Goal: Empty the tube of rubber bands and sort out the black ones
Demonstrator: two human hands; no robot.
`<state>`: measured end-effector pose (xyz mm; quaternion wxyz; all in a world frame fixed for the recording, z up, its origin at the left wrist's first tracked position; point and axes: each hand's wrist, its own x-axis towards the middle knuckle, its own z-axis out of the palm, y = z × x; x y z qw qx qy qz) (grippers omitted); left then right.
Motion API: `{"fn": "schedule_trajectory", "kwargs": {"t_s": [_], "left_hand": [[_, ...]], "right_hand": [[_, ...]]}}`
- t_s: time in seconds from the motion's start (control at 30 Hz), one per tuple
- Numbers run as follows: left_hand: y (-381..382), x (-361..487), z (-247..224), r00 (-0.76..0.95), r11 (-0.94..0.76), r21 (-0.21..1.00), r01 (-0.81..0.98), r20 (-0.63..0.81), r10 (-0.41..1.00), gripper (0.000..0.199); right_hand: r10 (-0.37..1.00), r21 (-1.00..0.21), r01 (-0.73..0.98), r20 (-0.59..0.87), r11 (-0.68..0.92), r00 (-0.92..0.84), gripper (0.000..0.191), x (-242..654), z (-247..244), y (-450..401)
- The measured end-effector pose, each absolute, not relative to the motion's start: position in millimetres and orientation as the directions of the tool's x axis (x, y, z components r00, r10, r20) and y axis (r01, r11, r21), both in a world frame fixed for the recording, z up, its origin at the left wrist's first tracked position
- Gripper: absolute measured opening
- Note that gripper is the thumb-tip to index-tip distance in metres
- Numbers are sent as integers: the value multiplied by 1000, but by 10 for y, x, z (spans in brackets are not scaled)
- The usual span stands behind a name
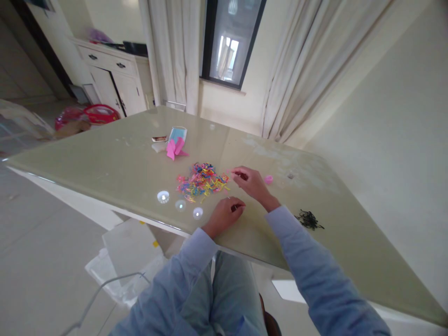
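A loose heap of small multicoloured elastic bands [201,181] lies on the table, pink, blue, yellow and red. At its right edge is my right hand [250,181], its fingertips drawn together; whatever they may pinch is too small to see. Closer to the table's near edge rests my left hand [226,215], thumb and fingers curled together. A thin pale line shows by its fingers, but I cannot tell what it is. To the right of my right hand sits a pink band bundle [269,179]. A pile of black bands [310,219] lies beyond my right forearm.
Three round bright spots, apparently light reflections, show on the glossy table [136,163] left of my left hand. Farther back lie a blue face mask [178,134], pink paper-like pieces [177,148] and a small packet [159,138]. A wall borders the right side.
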<state>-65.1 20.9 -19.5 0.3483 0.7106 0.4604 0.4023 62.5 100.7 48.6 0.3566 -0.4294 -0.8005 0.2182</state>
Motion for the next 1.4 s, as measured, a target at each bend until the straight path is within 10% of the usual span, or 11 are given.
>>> {"fn": "schedule_trajectory", "kwargs": {"t_s": [0.23, 0.67, 1.4], "left_hand": [[221, -632, -211, 259, -328, 867, 375, 242, 935, 22], [233, -616, -218, 265, -347, 861, 372, 260, 929, 23], [222, -643, -184, 230, -308, 874, 376, 234, 945, 19]], "right_hand": [[855, -366, 772, 232, 519, -465, 29, 121, 356, 1757], [824, -248, 789, 87, 563, -560, 23, -242, 161, 2087], [905, -654, 630, 249, 419, -343, 32, 209, 146, 1733]]}}
